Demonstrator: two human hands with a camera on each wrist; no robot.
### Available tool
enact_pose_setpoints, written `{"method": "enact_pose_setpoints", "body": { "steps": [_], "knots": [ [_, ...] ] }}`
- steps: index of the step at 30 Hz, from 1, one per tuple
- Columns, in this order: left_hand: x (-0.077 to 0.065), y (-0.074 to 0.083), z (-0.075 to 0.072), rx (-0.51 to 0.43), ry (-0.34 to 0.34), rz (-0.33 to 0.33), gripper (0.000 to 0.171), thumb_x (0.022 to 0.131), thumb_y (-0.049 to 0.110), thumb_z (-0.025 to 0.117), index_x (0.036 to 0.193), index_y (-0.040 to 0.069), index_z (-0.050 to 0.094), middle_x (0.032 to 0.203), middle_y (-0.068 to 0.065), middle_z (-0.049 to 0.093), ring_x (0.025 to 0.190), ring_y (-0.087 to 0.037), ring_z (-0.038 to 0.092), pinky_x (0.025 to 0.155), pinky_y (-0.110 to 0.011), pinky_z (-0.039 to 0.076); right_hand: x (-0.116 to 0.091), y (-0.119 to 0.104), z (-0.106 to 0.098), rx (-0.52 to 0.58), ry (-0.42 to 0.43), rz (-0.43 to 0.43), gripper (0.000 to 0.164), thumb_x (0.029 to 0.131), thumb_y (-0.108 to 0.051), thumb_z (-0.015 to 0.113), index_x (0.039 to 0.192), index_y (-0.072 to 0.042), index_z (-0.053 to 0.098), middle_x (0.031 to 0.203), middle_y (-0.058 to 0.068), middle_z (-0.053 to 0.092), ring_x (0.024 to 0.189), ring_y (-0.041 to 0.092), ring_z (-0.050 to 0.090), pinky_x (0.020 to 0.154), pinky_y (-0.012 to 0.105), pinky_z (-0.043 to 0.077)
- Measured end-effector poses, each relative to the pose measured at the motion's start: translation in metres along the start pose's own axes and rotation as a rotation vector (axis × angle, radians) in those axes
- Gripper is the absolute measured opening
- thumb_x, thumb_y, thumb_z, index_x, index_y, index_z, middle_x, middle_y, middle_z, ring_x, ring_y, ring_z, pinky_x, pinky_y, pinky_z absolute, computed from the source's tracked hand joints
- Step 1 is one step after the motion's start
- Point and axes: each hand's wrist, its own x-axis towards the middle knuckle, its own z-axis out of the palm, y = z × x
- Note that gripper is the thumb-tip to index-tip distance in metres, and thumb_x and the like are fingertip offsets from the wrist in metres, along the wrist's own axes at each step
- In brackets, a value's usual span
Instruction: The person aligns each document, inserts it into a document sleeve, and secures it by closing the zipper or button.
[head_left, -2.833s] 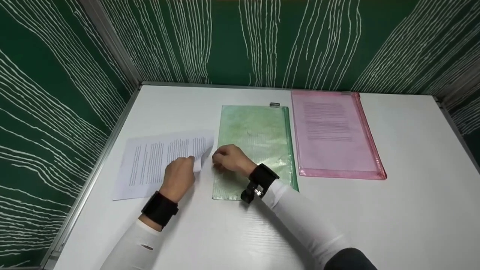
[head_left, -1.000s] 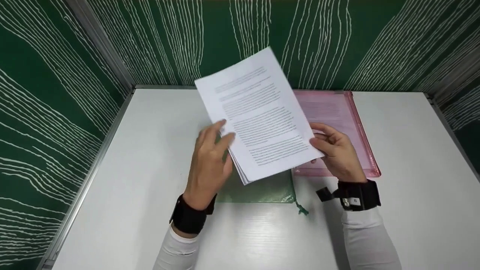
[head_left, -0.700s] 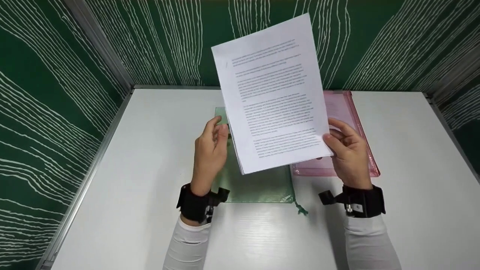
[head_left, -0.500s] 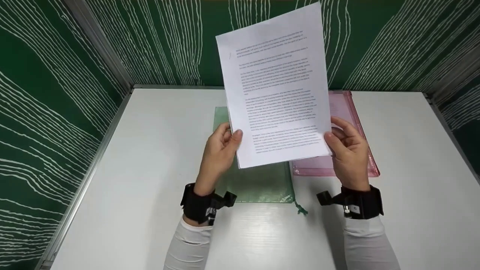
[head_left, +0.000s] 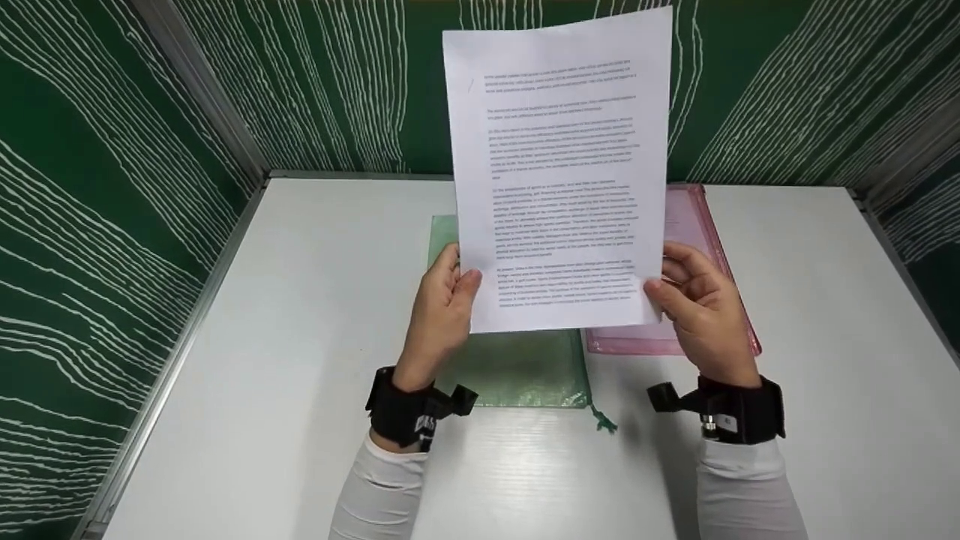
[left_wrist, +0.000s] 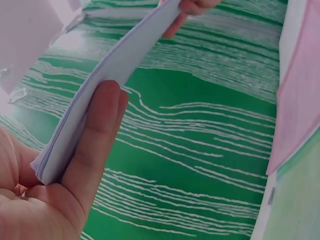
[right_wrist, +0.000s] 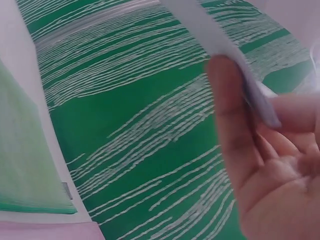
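Both hands hold up a stack of printed paper sheets [head_left: 562, 180], nearly upright above the table in the head view. My left hand [head_left: 441, 315] pinches the stack's lower left edge, thumb in front and fingers behind. At the lower right edge my right hand [head_left: 705, 315] grips it the same way. The left wrist view shows the paper stack [left_wrist: 110, 75] edge-on, with several layers between thumb and fingers. In the right wrist view the paper's edge [right_wrist: 210, 40] is blurred. Behind the stack lies a green zip folder [head_left: 525, 375], partly hidden, with a green pull cord at its lower right corner.
A pink zip folder [head_left: 720, 262] lies to the right of the green one, partly covered by the papers and right hand. The white table [head_left: 300, 300] meets a green wall [head_left: 337, 90] with white wavy lines at the back. A small dark clip [right_wrist: 66, 191] sits by the green folder's edge.
The papers have been lifted from the table's left side, raised over the green folder and turned upright. The left hand briefly let go, then gripped the left edge again; the stack has straightened.
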Motion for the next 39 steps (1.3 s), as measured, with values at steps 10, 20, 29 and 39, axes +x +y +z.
{"method": "enact_pose_setpoints", "body": {
  "steps": [10,20,29,39],
  "knots": [
    [-0.001,-0.008,-0.005,0.080,-0.195,0.136,0.024,0.109,0.001,0.043,0.129,-0.005,0.055,0.114,-0.022,0.072,0.087,-0.024,0.073,0.067,-0.032,0.058,-0.002,-0.005,-0.012,0.159,-0.164,0.035,0.036,0.106,0.008,0.043,0.140,0.011,0.055,0.131,0.018,0.069,0.110,0.027,0.073,0.087,0.033,0.060],
    [0.000,-0.014,-0.002,0.257,-0.156,0.174,0.022,0.110,0.014,0.048,0.121,-0.001,0.059,0.102,-0.016,0.074,0.066,-0.013,0.062,0.056,-0.024,0.043,-0.003,-0.005,-0.009,0.087,-0.025,-0.052,0.031,0.104,0.007,0.050,0.132,0.014,0.061,0.122,0.017,0.073,0.099,0.026,0.076,0.079,0.032,0.061],
    [0.002,-0.019,0.002,0.589,0.014,0.273,0.021,0.107,0.021,0.056,0.100,0.002,0.060,0.060,-0.006,0.054,0.046,-0.010,0.038,0.047,-0.023,0.021,-0.004,-0.008,-0.007,-0.005,-0.011,-0.079,0.027,0.103,0.008,0.053,0.126,0.017,0.063,0.119,0.015,0.075,0.096,0.023,0.077,0.076,0.030,0.061],
    [-0.001,-0.009,-0.007,0.527,-0.061,0.160,0.026,0.104,0.022,0.063,0.112,-0.002,0.065,0.057,0.008,0.033,0.047,-0.006,0.026,0.050,-0.024,0.021,-0.005,-0.009,-0.007,-0.070,0.012,-0.083,0.030,0.103,0.005,0.054,0.131,0.016,0.061,0.120,0.015,0.074,0.099,0.025,0.077,0.079,0.031,0.062]
  ]
}}
